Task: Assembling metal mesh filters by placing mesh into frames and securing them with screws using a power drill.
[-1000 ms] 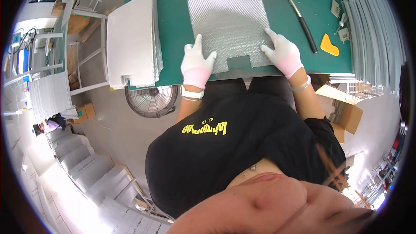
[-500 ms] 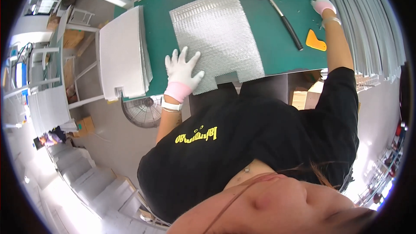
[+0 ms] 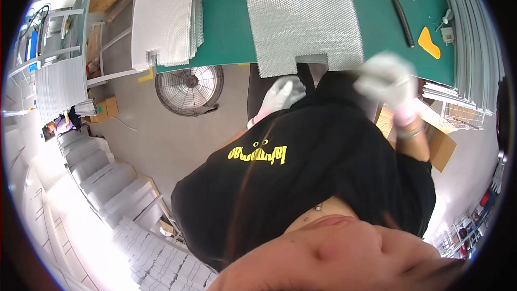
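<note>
A silvery mesh-textured sheet with a notch in its near edge lies on the green table. Just off that edge, close to my body, my gloved left hand is closed around a see-through, roundish thing whose kind I cannot make out. My gloved right hand is beside the sheet's near right corner, smeared by motion. Its fingers, and anything in them, are unclear. Beyond it lie a black-handled hammer and a flat orange scraper.
Stacked white sheets rest at the table's left, overhanging its front edge. Many grey sheets stand along the right side. A floor fan is below the table's left front. An open cardboard box lies below my right side.
My left hand has come off the sheet and back toward my body, now around a see-through thing. My right hand has swung from the far right to the front edge. The view has shifted.
</note>
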{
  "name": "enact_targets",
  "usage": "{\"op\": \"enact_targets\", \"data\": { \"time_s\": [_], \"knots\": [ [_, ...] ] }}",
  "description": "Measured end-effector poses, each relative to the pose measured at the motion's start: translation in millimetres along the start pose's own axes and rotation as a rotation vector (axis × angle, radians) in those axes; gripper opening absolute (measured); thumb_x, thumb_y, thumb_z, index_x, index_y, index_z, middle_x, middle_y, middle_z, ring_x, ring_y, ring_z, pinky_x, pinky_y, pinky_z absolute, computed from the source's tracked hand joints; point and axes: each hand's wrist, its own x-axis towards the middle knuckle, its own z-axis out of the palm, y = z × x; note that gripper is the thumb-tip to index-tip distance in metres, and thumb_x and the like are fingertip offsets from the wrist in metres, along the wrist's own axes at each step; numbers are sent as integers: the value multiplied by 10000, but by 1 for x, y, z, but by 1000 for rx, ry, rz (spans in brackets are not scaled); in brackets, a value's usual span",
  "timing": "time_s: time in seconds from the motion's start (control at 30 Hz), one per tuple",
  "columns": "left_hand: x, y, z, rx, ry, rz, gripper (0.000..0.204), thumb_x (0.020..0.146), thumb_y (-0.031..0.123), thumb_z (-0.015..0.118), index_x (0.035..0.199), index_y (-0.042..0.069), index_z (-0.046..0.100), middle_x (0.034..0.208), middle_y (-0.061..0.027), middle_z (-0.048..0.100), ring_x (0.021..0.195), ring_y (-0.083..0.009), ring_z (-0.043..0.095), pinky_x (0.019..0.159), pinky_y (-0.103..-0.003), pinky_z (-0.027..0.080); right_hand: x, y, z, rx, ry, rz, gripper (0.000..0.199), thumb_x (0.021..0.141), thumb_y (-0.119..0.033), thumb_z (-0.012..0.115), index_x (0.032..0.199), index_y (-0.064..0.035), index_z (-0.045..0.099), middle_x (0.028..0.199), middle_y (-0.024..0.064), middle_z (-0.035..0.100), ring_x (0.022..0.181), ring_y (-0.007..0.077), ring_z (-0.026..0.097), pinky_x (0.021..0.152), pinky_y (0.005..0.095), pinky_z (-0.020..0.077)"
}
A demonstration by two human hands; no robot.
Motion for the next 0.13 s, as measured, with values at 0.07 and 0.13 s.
{"op": "enact_targets", "data": {
  "time_s": [0.07, 0.13],
  "knots": [
    [16, 1, 13, -126, 99, -15, 422, 951, 314, 698, 1227, 34, 545, 1122, -149, 630, 1114, -318, 605, 1007, -498, 500, -26, 35, 57, 53, -315, 84, 165, 765, -152, 816, 898, -77, 755, 846, 29, 695, 737, 182, 664, 704, 301, 526],
    [29, 1, 9, -70, -10, -16, 507, 982, 313, 650, 1367, 111, 391, 1305, -173, 526, 1165, -306, 576, 1013, -552, 484, -49, 97, 104, 340, -252, 443, 213, 838, -239, 789, 987, -92, 753, 875, 49, 711, 759, 213, 663, 724, 313, 529]
  ]
}}
